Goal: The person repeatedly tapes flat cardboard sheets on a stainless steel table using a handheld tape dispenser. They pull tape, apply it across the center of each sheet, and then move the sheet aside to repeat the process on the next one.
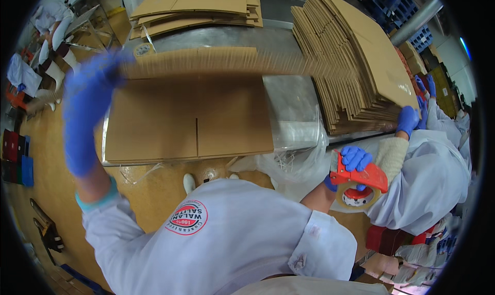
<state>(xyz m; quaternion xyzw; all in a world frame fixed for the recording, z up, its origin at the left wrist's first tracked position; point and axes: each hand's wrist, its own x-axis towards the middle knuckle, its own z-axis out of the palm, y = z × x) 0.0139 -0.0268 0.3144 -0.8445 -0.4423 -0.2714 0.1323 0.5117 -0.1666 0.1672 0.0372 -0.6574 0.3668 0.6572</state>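
Note:
My left hand (93,109), in a blue glove and smeared by motion, is raised at the left and closed on a flattened cardboard box (221,60). That box is seen nearly edge-on and blurred, stretching rightward toward the tall stack. Below it, another flat cardboard box (154,125) lies on the metal table with a slit down its middle. My right hand (356,158), also gloved in blue, grips a red tape dispenser (363,177) with a roll of clear tape, to the right of my body. The fingertips of my left hand are not distinct.
A tall leaning stack of flattened boxes (356,63) stands at the right, with a co-worker's gloved hand (407,119) at its near corner. More flat boxes (196,4) lie at the back, beside a tape roll (143,49). Clear plastic (294,166) hangs off the table's near edge.

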